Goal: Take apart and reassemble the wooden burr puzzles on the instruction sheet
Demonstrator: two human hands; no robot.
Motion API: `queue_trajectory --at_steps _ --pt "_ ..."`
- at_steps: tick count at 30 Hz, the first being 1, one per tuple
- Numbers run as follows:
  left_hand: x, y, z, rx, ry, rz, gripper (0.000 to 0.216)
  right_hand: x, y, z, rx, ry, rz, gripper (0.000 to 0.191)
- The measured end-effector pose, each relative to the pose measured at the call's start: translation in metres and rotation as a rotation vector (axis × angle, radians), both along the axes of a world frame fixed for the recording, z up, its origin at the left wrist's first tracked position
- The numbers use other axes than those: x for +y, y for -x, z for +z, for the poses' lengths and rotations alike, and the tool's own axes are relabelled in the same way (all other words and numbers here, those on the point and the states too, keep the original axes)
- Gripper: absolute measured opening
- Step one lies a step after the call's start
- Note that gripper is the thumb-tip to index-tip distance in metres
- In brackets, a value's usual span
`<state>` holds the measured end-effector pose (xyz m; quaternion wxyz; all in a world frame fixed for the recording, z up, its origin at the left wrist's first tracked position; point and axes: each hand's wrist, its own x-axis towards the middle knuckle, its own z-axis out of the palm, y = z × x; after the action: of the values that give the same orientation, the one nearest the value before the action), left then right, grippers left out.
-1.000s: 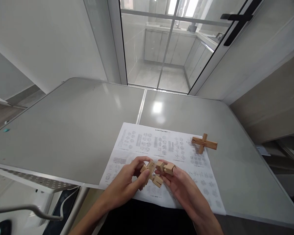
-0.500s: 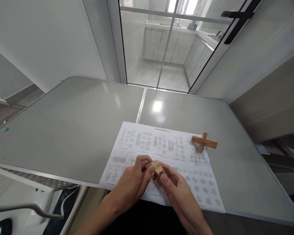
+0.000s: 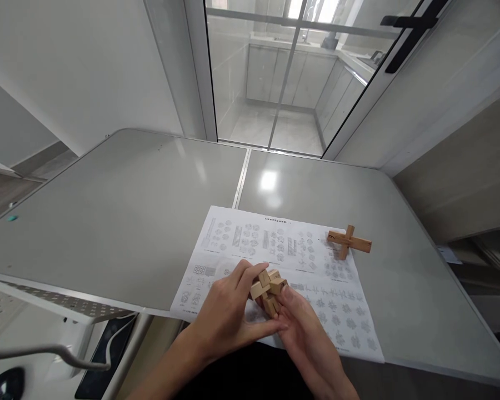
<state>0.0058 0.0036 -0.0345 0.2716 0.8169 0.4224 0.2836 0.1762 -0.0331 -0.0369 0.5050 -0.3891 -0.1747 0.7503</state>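
Clasping the blocks (image 3: 269, 289) at lower centre, the right hand (image 3: 305, 329) apparently steadies them with its thumb, while the left hand (image 3: 225, 308) curves alongside, grip unclear, above a sheet (image 3: 333, 294) perhaps spread there for reference!

I saw the pale tan cluster of crossing, square-ended wooden blocks (image 3: 270, 288) near six o'clock in my view, tilted and partly hidden, its blunt ends jutting several ways.
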Motion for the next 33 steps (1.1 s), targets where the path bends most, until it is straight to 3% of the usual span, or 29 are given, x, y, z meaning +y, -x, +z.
queue_trajectory --at_steps 6,12,16,23,28,33 --pt "0.002 0.000 -0.002 -0.030 -0.013 0.019 0.071 -0.003 -0.001 0.001 -0.053 0.002 0.070 0.041" --pt "0.003 0.002 0.003 -0.093 0.101 -0.009 0.062 -0.005 -0.002 0.001 -0.158 -0.049 0.153 0.046" --pt "0.003 0.005 0.010 -0.168 0.176 -0.009 0.062 -0.008 -0.004 0.008 -0.355 -0.042 0.097 0.056" --pt "0.003 0.012 0.016 -0.229 0.262 -0.105 0.076 -0.004 -0.011 0.011 -0.717 -0.364 0.143 0.036" --pt "0.004 0.014 0.016 -0.269 0.239 -0.177 0.078 -0.001 -0.017 0.015 -0.698 -0.461 0.204 0.026" --pt "0.004 0.022 0.015 -0.194 0.173 -0.237 0.075 0.000 -0.019 0.018 -0.666 -0.430 0.257 0.030"
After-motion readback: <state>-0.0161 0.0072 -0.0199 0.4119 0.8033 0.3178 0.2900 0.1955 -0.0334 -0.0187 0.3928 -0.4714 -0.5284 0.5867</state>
